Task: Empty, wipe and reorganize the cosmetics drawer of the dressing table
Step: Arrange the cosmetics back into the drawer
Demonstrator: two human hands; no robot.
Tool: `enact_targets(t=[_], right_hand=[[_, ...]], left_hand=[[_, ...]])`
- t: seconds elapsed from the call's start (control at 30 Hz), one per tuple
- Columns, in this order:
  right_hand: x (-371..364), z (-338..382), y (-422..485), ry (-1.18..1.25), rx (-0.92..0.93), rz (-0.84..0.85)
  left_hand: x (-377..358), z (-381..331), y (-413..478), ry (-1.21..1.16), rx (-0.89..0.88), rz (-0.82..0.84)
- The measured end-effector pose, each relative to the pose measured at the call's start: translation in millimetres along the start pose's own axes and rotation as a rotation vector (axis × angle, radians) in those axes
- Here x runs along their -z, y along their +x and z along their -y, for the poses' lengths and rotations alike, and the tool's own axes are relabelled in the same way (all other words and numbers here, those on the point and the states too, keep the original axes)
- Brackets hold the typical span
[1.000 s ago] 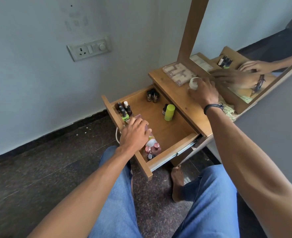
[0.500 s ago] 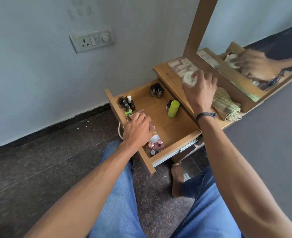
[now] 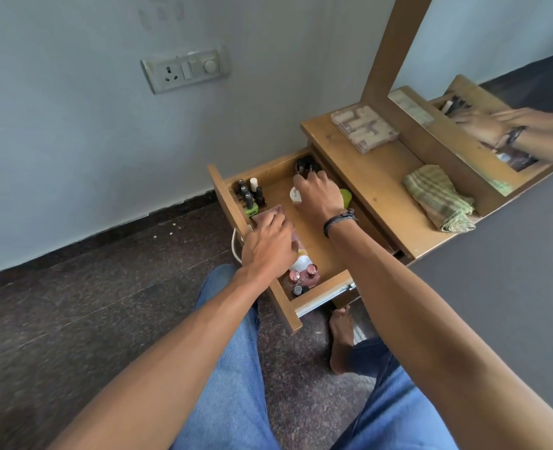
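Leaving the bench (image 3: 375,190) top where it was half a second ago, the right hand (image 3: 320,198) is now reaching down into the open drawer (image 3: 284,306), curling its fingers and thumb around the white jar (image 3: 295,195) and holding it low over the drawer floor toward the back edge, just beside a yellow-green bottle (image 3: 346,196) that is showing from behind the hand. The left hand (image 3: 268,245) is staying at the drawer's front edge, lying palm down on the pink palette (image 3: 268,212) with its fingers bent over it; whether it is gripping the palette I cannot tell. Nail polish bottles (image 3: 250,193) are standing in the front corner nearest the wall, just beyond the palette, and pink-capped bottles (image 3: 304,276) are sitting in the opposite front corner, beside the left wrist. Small dark containers (image 3: 304,165) are crowding the back corner on the wall side, just past the right fingertips. On the bench, a clear compartment box (image 3: 364,128) is lying at the corner by the mirror frame (image 3: 395,43), and a green striped cloth (image 3: 437,196) is lying folded along the back edge, well apart from the box
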State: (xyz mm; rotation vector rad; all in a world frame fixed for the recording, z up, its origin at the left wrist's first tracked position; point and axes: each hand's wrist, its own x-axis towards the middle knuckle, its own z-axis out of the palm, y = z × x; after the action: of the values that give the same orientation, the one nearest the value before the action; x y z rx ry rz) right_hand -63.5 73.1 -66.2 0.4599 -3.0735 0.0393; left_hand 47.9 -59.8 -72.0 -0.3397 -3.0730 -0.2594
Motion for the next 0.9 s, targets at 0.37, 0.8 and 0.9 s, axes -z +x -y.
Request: enact_targets(t=[0.37, 0.8, 0.9], right_hand=[[-10.7, -1.8, 12.2, -0.102, -0.065, 0.092], [68.1, -84.2, 28.4, 0.302, -0.441, -0.487], [69.5, -118.5, 38.5, 0.222, -0.513, -0.224]], left_hand=[[-0.4, 0.5, 1.5, -0.016, 0.003, 0.013], [-1.4, 0.4, 0.9, 0.008, 0.008, -0.027], [-1.9, 0.4, 0.5, 0.029, 0.003, -0.034]])
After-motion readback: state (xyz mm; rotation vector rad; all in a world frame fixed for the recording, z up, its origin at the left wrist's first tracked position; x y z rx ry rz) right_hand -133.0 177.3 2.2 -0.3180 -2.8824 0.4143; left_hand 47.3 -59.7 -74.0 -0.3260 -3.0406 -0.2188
